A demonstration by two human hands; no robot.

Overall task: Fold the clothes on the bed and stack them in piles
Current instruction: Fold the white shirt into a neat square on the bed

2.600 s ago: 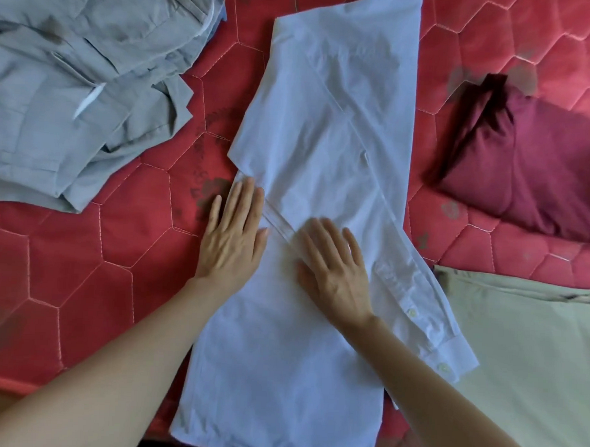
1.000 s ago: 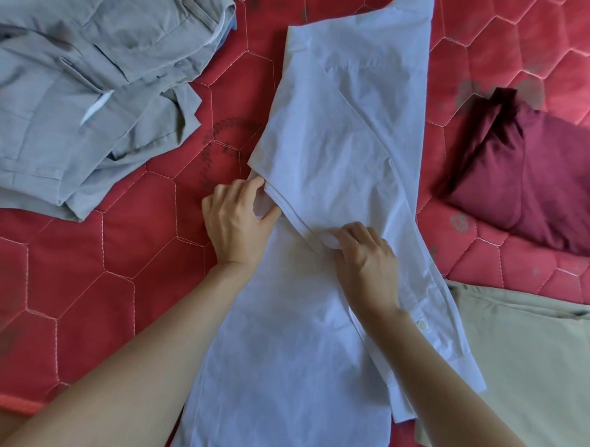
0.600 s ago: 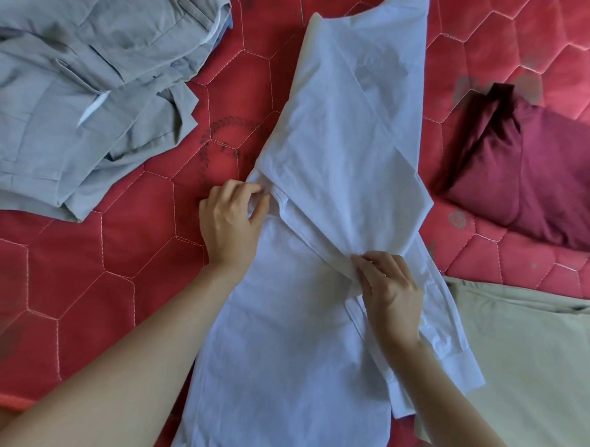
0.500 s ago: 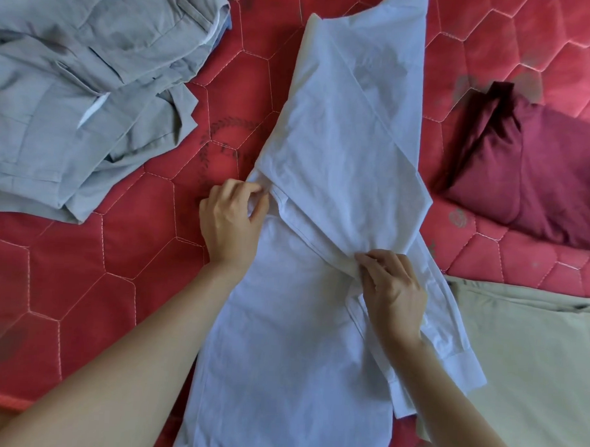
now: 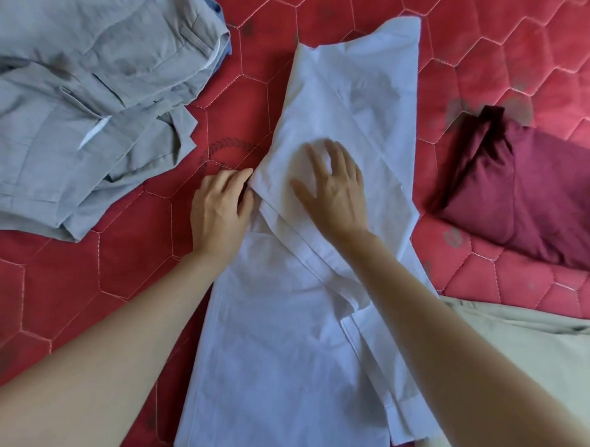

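Observation:
A white long-sleeved shirt (image 5: 282, 324) lies lengthwise down the middle of the red quilted bed (image 5: 81, 281), its sleeve folded diagonally across the body with the cuff at the lower right. My left hand (image 5: 220, 210) holds the shirt's left edge at the fold, fingers curled against the cloth. My right hand (image 5: 332, 187) lies flat and spread on the folded upper part, slightly blurred.
A pile of grey trousers (image 5: 82, 106) lies at the upper left. A folded maroon garment (image 5: 531, 196) sits at the right. A beige garment (image 5: 534, 362) covers the lower right corner, next to the shirt's cuff.
My right hand let go of the sleeve fold and moved up and left, now flat on the shirt's upper part. My left hand stayed at the left edge.

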